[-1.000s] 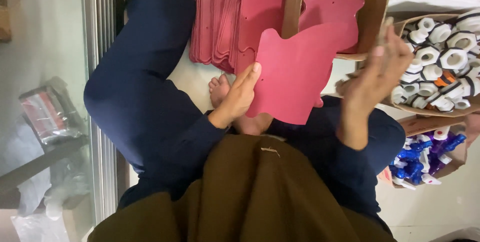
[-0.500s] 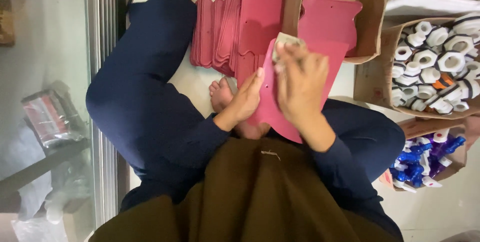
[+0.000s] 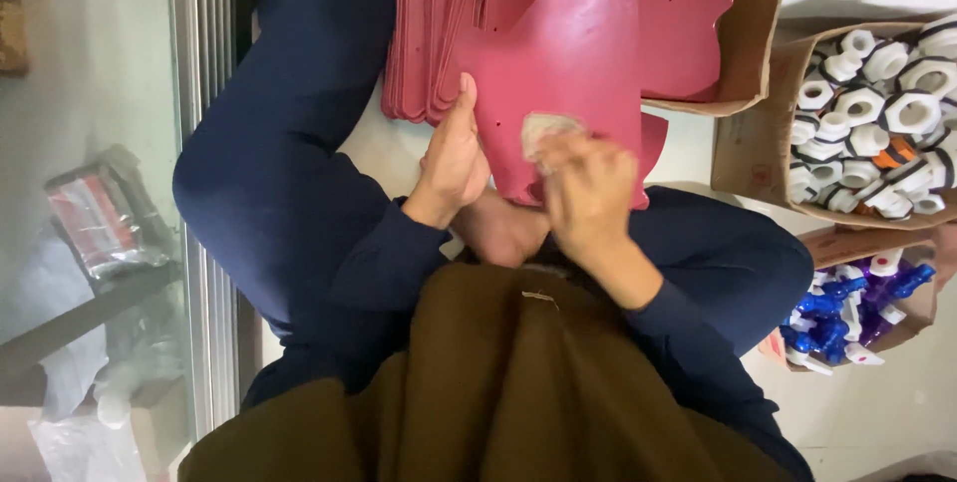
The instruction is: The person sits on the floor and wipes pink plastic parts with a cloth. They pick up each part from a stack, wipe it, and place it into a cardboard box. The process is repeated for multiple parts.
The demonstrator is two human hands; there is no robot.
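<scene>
We hold a pink shaped sheet (image 3: 573, 63) upright over our crossed legs (image 3: 289, 183), its lower edge close to our bare foot (image 3: 503, 228). Our left hand (image 3: 454, 158) grips the sheet's left edge, thumb pressed along the front face and the other fingers hidden behind it. Our right hand (image 3: 588, 188) presses a small pale pad (image 3: 546, 130) flat against the sheet's lower front, fingers curled together over it; the hand is blurred, so we cannot tell exactly how the fingers pinch the pad. Behind the held sheet, a stack of matching pink sheets (image 3: 429, 48) lies on the floor, reaching into an open cardboard box (image 3: 753, 13). To our right, another cardboard box (image 3: 748, 158) holds white threaded caps (image 3: 877, 113), and a lower box contains blue and purple spray nozzles (image 3: 842, 308).
</scene>
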